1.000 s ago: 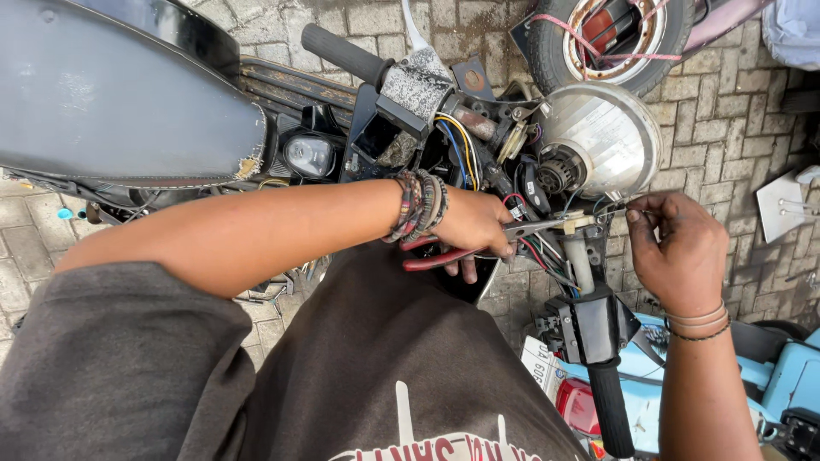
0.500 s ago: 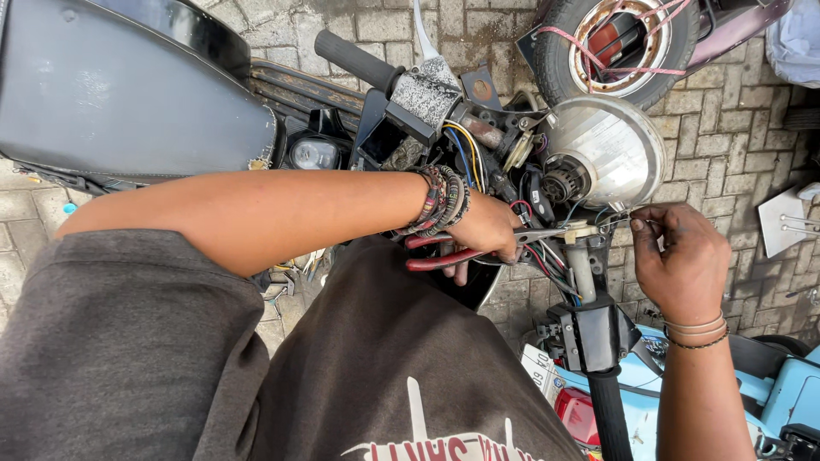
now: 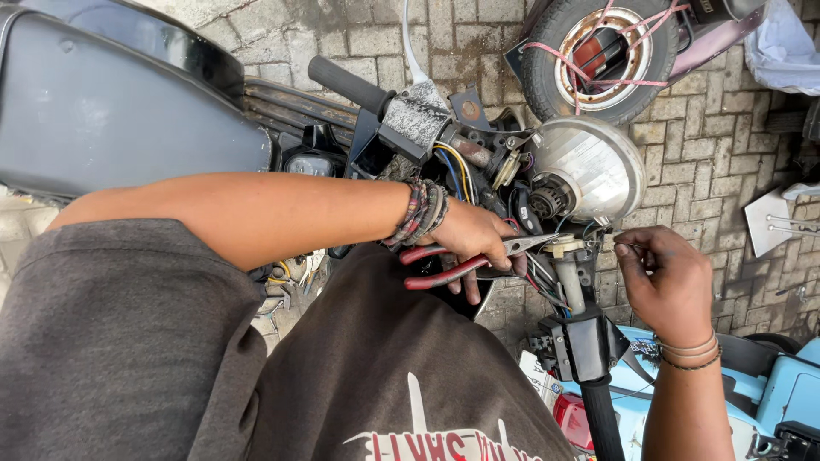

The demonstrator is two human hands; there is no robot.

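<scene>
A grey fuel tank [image 3: 111, 111] is seen at far left, the black handlebar grip [image 3: 346, 84] beside it. Red-handled pliers [image 3: 465, 260] are gripped by the left hand [image 3: 474, 243], fingers wrapped around the handles, the tips pointing at a thin wire [image 3: 598, 245] below the chrome headlight [image 3: 589, 166]. That wire is pinched between the closed fingertips of the right hand [image 3: 666, 286].

We stand on grey brick paving [image 3: 709, 128] in daylight — beyond the hands lies a wheel [image 3: 598, 51], and a blue casing [image 3: 769, 384] sits at right.
</scene>
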